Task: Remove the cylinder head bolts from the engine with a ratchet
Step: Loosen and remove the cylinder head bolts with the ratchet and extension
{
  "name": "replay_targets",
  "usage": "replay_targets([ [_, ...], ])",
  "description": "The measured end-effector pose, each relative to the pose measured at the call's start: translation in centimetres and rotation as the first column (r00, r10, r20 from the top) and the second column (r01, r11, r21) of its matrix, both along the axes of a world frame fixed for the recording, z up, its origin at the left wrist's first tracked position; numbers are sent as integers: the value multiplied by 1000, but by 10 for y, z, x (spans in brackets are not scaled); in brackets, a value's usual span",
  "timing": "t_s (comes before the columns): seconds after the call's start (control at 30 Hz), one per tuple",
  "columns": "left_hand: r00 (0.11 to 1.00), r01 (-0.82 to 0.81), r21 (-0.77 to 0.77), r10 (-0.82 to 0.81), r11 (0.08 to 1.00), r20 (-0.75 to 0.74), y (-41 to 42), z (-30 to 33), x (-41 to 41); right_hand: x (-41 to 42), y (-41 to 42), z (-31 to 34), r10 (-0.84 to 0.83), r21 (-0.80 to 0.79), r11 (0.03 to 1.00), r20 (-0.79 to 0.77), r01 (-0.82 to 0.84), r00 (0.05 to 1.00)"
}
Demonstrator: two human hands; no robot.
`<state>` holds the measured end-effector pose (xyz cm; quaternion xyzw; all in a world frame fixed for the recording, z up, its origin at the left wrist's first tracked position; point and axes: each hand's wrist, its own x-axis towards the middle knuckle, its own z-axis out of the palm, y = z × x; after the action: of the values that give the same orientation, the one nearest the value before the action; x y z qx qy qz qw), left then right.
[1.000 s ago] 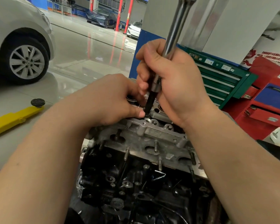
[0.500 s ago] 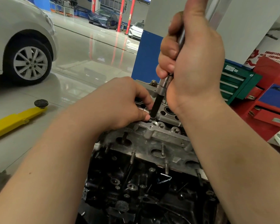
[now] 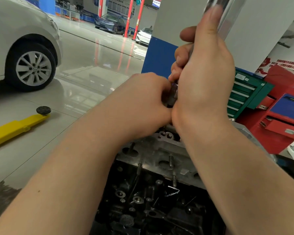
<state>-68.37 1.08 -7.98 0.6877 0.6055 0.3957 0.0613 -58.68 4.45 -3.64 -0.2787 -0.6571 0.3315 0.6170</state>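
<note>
The engine (image 3: 151, 192) sits below me, its grey cylinder head (image 3: 163, 155) on top with studs sticking out of its near face. My right hand (image 3: 204, 78) grips the chrome ratchet shaft (image 3: 214, 4), which stands nearly upright and runs out of the top of the frame. The dark socket end (image 3: 172, 96) shows between my hands. My left hand (image 3: 146, 100) curls its fingers around that socket end, just above the head. The bolt under the socket is hidden by my hands.
A silver car (image 3: 24, 53) stands at the left on the glossy floor. A yellow lift arm (image 3: 15, 128) with a black pad lies on the floor at left. A green tool cabinet (image 3: 244, 97) and red tool chests (image 3: 283, 112) stand at right.
My right hand has slid higher up the ratchet shaft. The tool and both hands have risen away from the cylinder head, and my left hand now wraps the socket end.
</note>
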Motion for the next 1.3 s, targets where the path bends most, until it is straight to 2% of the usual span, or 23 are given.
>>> replay_targets([
  [0.03, 1000, -11, 43, 11, 999, 18, 1, 3, 6, -1, -1, -1, 70, -51, 996, -135, -78, 988],
  [0.07, 999, -12, 66, 9, 998, 50, 3, 5, 11, 0, -2, -2, 110, -57, 991, -190, -123, 976],
  [0.2, 947, 17, 144, -62, 990, 315, 11, -2, 30, 13, 4, -2, 65, -4, 998, -68, -65, 996],
  [0.3, 778, -9, 207, -123, 978, 616, 17, -7, 46, 24, 5, 5, 26, 26, 999, 52, -27, 998],
  [0.37, 683, -18, 191, -127, 981, 719, 22, -9, 52, 32, 8, 17, -1, 76, 997, 56, -4, 998],
  [0.43, 692, -27, 168, -102, 985, 715, 27, -10, 51, 40, 14, 42, -6, 209, 978, 30, 0, 1000],
  [0.47, 688, -15, 161, -107, 987, 718, 28, -9, 49, 43, 19, 59, 8, 297, 954, 71, -29, 997],
  [0.53, 660, 46, 136, -133, 990, 739, 31, -7, 45, 45, 27, 94, 23, 436, 889, 264, -141, 964],
  [0.63, 546, 209, 129, -225, 969, 807, 33, -5, 38, 36, 32, 129, -24, 441, 854, 565, -277, 825],
  [0.7, 437, 329, 141, -283, 934, 854, 33, -3, 34, 30, 37, 136, -73, 393, 864, 718, -316, 693],
  [0.73, 416, 360, 143, -296, 922, 860, 32, -3, 32, 28, 39, 137, -106, 379, 868, 772, -320, 627],
  [0.77, 419, 363, 139, -295, 921, 859, 31, -2, 32, 27, 41, 136, -138, 376, 872, 803, -313, 579],
  [0.8, 462, 326, 129, -277, 936, 842, 30, -2, 33, 26, 41, 135, -168, 378, 881, 812, -285, 559],
  [0.87, 606, 136, 139, -193, 981, 772, 26, -2, 40, 23, 38, 133, -237, 402, 893, 802, -203, 549],
  [0.9, 649, 15, 194, -157, 981, 744, 24, -3, 45, 21, 36, 133, -315, 450, 880, 792, -151, 523],
  [0.93, 664, -76, 257, -144, 963, 734, 23, -3, 51, 17, 33, 133, -434, 526, 845, 779, -97, 453],
  [1.0, 667, -131, 321, -156, 938, 729, 22, -2, 58, 8, 28, 132, -653, 678, 735, 703, 11, 282],
  [1.03, 666, -113, 332, -177, 936, 725, 24, -2, 59, 5, 27, 131, -679, 690, 721, 685, 63, 265],
  [1.13, 676, -30, 328, -222, 944, 703, 32, -4, 55, 9, 24, 133, -550, 565, 822, 752, 74, 364],
  [1.17, 640, 29, 335, -275, 942, 717, 34, -2, 53, 14, 22, 134, -510, 543, 840, 777, 18, 370],
  [1.27, 454, 224, 314, -384, 922, 804, 39, 8, 46, 34, 16, 137, -407, 499, 839, 840, -218, 358],
  [1.3, 433, 296, 282, -391, 913, 812, 41, 11, 41, 39, 18, 139, -376, 490, 819, 851, -298, 367],
])
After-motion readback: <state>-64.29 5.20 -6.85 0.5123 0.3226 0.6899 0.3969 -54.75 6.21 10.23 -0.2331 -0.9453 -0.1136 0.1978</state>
